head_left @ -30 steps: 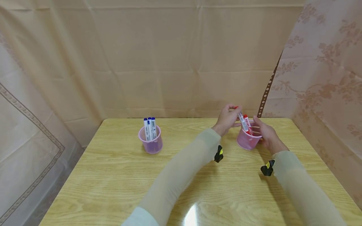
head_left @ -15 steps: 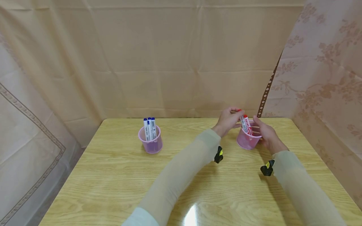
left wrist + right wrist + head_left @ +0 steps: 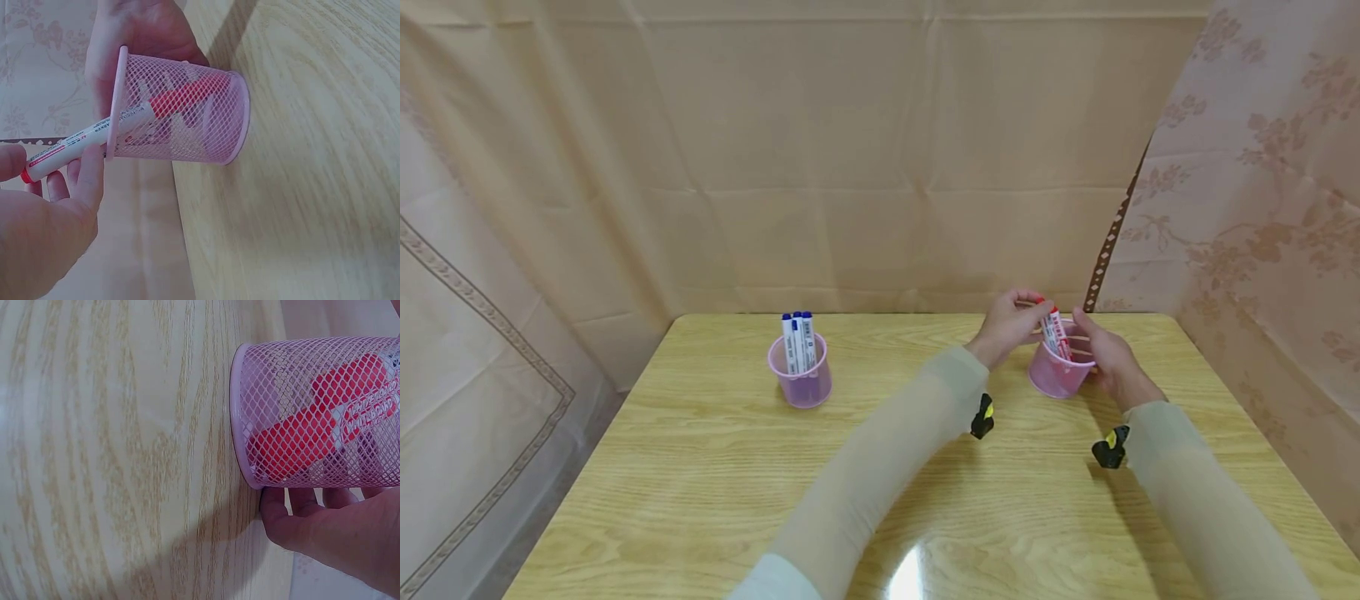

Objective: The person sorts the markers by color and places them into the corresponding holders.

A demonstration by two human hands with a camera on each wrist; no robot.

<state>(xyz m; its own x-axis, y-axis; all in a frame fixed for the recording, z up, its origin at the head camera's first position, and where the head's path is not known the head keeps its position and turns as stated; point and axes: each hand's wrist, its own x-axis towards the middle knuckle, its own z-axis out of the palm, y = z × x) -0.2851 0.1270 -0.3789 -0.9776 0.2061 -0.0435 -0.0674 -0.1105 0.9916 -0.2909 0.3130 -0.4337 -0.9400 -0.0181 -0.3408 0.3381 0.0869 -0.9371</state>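
Note:
My left hand (image 3: 1006, 327) pinches the upper end of a white-and-red marker (image 3: 69, 150) between thumb and fingers. That marker leans inside a pink mesh pen cup (image 3: 1054, 381), its red cap pointing down. Another red-and-white marker (image 3: 1061, 335) stands beside it in the same cup. My right hand (image 3: 1112, 360) holds the cup from the right, with fingers (image 3: 300, 515) curved along its far side. Through the mesh in the right wrist view, the red lower parts (image 3: 294, 444) of the markers show near the cup's bottom.
A second pink mesh cup (image 3: 805, 390) stands to the left on the wooden table (image 3: 700, 483), with several blue-capped markers (image 3: 797, 343) upright in it. A beige curtain (image 3: 820, 167) hangs behind the table. A patterned cloth (image 3: 1262, 208) hangs at the right.
My left hand has moved slightly right and down, and the pinched marker has sunk deeper into the right cup beside the other one. My right hand has stayed at the cup.

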